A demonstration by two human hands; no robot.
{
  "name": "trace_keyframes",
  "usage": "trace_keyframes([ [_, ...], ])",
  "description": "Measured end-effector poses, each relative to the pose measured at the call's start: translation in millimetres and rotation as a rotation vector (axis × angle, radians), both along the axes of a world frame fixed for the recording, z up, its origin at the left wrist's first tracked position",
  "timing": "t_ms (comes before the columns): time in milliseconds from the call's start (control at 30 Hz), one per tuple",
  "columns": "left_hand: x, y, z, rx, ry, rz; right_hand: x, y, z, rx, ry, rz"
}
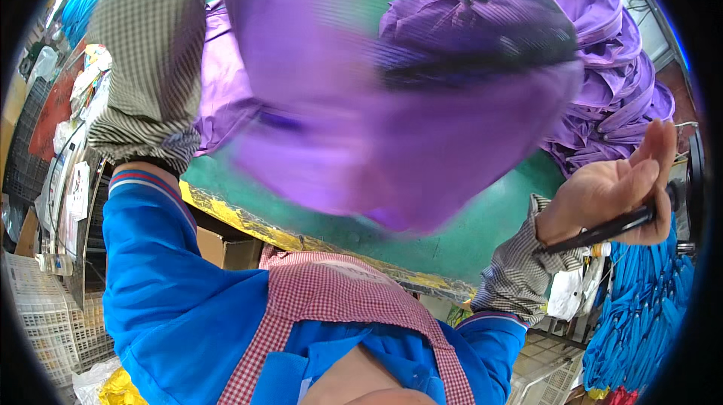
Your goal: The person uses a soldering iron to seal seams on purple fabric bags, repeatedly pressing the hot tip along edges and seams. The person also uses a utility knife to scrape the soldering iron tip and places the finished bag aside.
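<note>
Right hand [619, 193] closed on a thin black rod [602, 230], beside the green table [482, 217]. Blurred purple fabric [392, 126] lifted over that table (left hand out of sight, grip impossible to tell).
</note>
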State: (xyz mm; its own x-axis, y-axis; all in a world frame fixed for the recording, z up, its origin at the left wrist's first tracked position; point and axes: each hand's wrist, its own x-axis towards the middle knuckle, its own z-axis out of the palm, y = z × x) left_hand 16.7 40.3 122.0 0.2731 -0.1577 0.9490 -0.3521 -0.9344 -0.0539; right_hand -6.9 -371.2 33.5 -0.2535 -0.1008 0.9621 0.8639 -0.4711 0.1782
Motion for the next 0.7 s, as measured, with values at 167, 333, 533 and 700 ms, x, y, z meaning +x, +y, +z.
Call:
trace_keyframes([
  [167, -5.8, -109.8, -90.8, -0.562, 0.793, -0.987, -2.8, 69.0, -74.3, -0.196, 0.391, 0.281],
  [333, 14.8, -142.0, -167.3, -0.735, 0.785, -1.073, 29.9, 103.2, -146.4, -0.226, 0.557, 0.06],
  [533, -36.2, -88.9, -320.9, -1.018, -0.238, -0.082, 49.5, 69.2, -164.6, -0.091, 0.559, 0.095],
  [700, -29.3, -157.4, -404.7, -1.502, 0.919, -0.907, 93.3, 119.0, -157.2, 0.05, 0.45, 0.06],
])
